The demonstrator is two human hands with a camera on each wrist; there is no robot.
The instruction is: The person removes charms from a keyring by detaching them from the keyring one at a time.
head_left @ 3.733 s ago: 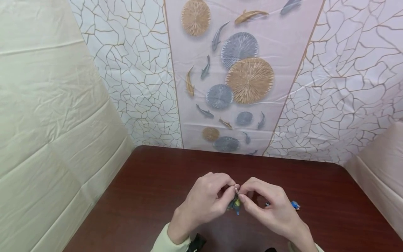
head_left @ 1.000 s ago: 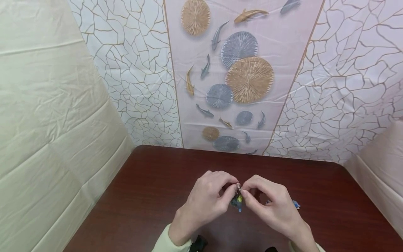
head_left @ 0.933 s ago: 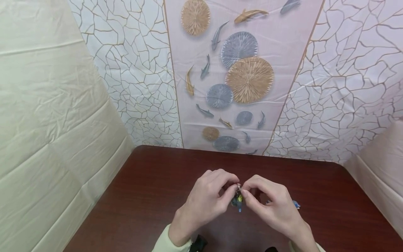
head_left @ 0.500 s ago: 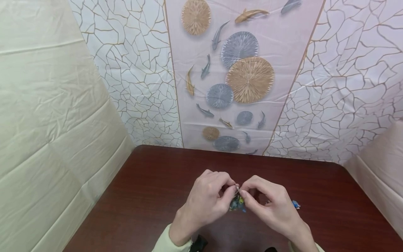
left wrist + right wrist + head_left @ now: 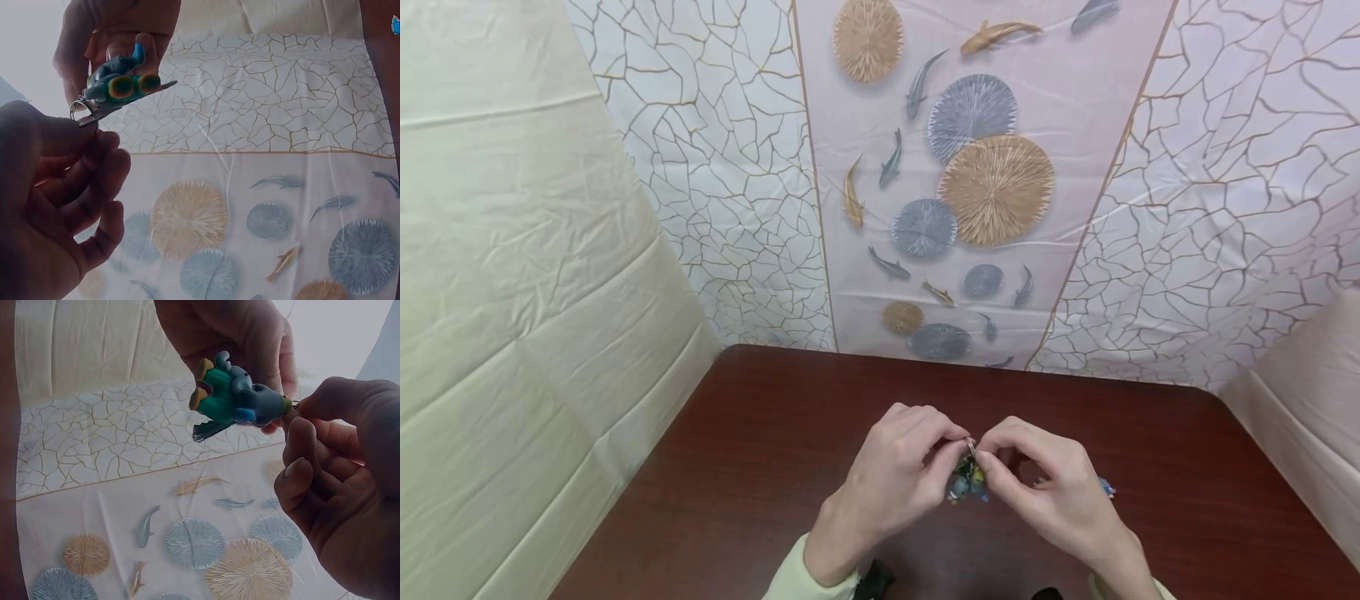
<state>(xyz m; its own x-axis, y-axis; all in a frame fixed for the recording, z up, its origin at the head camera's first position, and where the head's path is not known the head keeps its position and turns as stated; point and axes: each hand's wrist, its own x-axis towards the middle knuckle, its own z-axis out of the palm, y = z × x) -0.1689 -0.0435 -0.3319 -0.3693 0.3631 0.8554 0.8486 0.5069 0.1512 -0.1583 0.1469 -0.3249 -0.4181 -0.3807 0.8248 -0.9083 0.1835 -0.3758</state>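
My left hand (image 5: 887, 471) and right hand (image 5: 1052, 479) meet over the middle of the table. Between them is a small metal key ring (image 5: 972, 446), pinched by thumb and forefinger on each side. A small toy figurine (image 5: 961, 487) hangs from the ring below the fingertips. In the right wrist view the figurine (image 5: 240, 394) has a green body, a blue-grey head and orange-brown ends. A flat dark piece (image 5: 215, 428) sticks out beside it. The left wrist view shows a thin flat metal piece (image 5: 167, 85) along the figurine's side.
A small blue object (image 5: 1107, 487) lies on the dark red-brown table (image 5: 760, 450), partly behind the right hand. Black gear (image 5: 874, 579) sits by the left wrist. A patterned cloth (image 5: 880, 283) hangs behind the table, with pale cloth at both sides.
The figurine has swung and turned a little under the ring. Both hands keep their pinch and have shifted only slightly. The blue object has stayed on the table.
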